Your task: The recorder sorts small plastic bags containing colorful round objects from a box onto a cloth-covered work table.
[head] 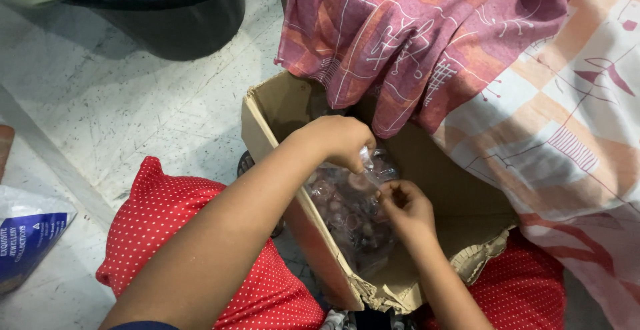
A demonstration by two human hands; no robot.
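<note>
Both hands work inside an open cardboard box (280,113) on the floor. The left hand (340,140) pinches the top of a clear plastic bag (350,213) of small dark pieces; the right hand (403,207), at its four o'clock, grips the same bag. A patterned bedsheet (453,43) drapes over the box at twelve o'clock.

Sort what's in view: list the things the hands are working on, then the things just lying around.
In hand:
- clear plastic bag of small round pieces, pinched at its top by the left hand and right hand
- torn brown cardboard box holding the bag

Lying about:
- black plastic tub
- pink patterned cloth draped over the box's far edge
- white and blue plastic packet on the floor
</note>
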